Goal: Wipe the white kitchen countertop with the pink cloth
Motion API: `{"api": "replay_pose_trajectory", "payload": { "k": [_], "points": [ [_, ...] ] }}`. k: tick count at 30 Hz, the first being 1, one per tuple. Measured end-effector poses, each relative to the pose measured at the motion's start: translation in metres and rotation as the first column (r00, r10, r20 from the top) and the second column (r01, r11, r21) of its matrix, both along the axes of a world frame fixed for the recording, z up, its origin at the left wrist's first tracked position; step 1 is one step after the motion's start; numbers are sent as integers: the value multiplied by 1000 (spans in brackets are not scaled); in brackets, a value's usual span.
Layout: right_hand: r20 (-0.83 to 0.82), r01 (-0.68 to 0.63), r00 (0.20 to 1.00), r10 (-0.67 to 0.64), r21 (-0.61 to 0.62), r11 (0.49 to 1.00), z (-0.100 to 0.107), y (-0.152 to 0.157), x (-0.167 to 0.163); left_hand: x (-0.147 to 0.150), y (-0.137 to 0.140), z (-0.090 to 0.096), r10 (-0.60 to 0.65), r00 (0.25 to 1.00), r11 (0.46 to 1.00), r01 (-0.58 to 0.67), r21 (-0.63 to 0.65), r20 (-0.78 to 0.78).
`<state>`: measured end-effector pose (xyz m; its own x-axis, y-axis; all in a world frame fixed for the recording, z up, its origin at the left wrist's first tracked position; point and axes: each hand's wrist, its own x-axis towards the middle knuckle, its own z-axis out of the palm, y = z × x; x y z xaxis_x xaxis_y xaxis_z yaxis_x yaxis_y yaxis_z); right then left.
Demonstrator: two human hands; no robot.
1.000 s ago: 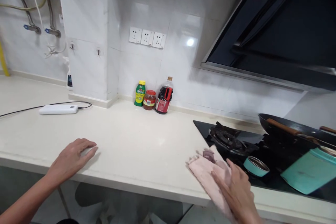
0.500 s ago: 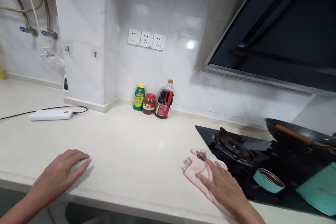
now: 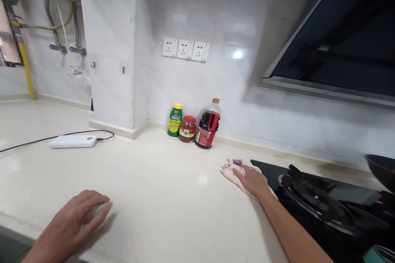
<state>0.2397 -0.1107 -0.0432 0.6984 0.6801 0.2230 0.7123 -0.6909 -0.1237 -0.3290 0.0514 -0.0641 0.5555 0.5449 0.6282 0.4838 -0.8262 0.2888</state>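
Observation:
A pale pink cloth (image 3: 230, 172) with a small purple patch lies bunched on the cream countertop (image 3: 173, 209), against the left edge of the black gas stove. My right hand (image 3: 253, 181) presses down on this cloth, fingers spread over it and the arm reaching in from the lower right. At the lower left, my left hand (image 3: 77, 224) hovers at or just above the counter, its fingers slightly curved, thumb apart, holding nothing. Whether its fingertips touch the surface I cannot tell.
Against the wall stand a green squeeze bottle (image 3: 175, 121), a red-lidded jar (image 3: 187, 129) and a large dark sauce bottle (image 3: 208, 125). A white power bank (image 3: 73, 141) with a black cable lies left. The gas stove (image 3: 327, 205) and a wok (image 3: 382, 170) are right, beneath a range hood (image 3: 339, 49).
My right hand has pushed the cloth farther back along the counter, toward the wall. My view has turned left. The left hand keeps much the same pose.

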Motion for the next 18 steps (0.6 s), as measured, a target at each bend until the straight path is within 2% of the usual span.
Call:
{"api": "replay_pose_trajectory", "payload": {
  "k": [4, 7, 9, 11, 13, 16, 18],
  "points": [
    [-58, -10, 998, 10, 2, 1000, 8, 54, -25, 1, -2, 3, 10, 1000, 1000, -10, -23, 14],
    [-92, -158, 983, 158, 6, 987, 15, 99, -66, 1, -3, 4, 26, 999, 999, -23, -49, 43],
    [-105, -308, 945, 308, 16, 951, 19, 125, -106, 1, -3, 5, 37, 998, 997, -34, -72, 51],
    [-105, -476, 873, 477, 39, 879, 22, 143, -153, 1, -4, 7, 50, 997, 995, -44, -92, 64],
    [-90, -635, 764, 639, 67, 770, 22, 149, -201, 2, -5, 11, 61, 994, 992, -52, -111, 86],
    [-58, -793, 598, 799, 97, 601, 18, 136, -257, 2, -8, 18, 99, 990, 984, -82, -158, 105],
    [-40, -835, 538, 842, 109, 539, 15, 117, -271, 1, -9, 22, 137, 985, 975, -116, -191, 105]
  ]
}}
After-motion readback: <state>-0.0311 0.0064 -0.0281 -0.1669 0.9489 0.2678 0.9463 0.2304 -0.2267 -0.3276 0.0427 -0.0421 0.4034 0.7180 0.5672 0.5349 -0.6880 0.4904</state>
